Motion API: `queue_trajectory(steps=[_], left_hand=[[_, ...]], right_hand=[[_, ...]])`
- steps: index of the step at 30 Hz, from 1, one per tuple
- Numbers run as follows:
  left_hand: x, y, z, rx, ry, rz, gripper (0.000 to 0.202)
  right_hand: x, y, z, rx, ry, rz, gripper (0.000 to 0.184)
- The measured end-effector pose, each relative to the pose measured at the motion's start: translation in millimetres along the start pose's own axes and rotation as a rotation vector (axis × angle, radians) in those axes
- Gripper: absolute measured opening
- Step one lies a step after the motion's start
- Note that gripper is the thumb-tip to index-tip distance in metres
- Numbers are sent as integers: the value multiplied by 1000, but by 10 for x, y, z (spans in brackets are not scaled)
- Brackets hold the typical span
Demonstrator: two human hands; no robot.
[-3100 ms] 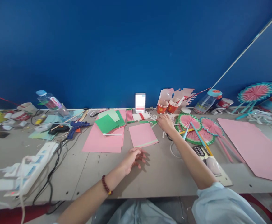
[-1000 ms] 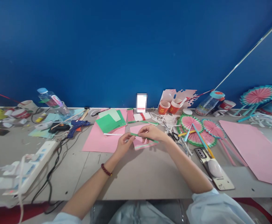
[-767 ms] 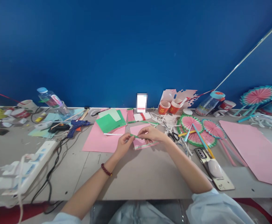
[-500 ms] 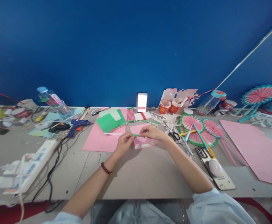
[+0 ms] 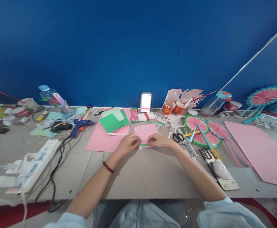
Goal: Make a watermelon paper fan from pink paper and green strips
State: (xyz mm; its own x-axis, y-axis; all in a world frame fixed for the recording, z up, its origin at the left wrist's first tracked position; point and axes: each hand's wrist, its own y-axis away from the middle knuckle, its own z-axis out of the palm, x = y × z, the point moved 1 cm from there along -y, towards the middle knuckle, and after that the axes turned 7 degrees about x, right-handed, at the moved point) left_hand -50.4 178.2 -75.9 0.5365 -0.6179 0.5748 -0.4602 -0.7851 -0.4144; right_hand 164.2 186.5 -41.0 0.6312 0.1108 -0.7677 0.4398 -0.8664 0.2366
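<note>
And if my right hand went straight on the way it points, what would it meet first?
Probably your left hand, facing it across the green strip; depth is hard to judge from one view.

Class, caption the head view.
Left hand and right hand hold a green strip at the near edge of a pink sheet.

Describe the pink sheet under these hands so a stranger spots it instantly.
Below the blue wall runs a grey table. At its middle, the left hand and right hand are over one pink sheet. Unlike the bigger pink papers on either side, it has a green strip near its front edge.
</note>
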Motion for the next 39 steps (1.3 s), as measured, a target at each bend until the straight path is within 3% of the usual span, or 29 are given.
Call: queue_trajectory(steps=[14, 39], left_hand=[[-69, -3, 2, -14, 95, -25, 13], [-31, 12, -22, -27, 105, -6, 17]], right_hand=[[15, -118, 105, -71, 150, -26, 18], [-81, -76, 104, -48, 214, 0, 15]])
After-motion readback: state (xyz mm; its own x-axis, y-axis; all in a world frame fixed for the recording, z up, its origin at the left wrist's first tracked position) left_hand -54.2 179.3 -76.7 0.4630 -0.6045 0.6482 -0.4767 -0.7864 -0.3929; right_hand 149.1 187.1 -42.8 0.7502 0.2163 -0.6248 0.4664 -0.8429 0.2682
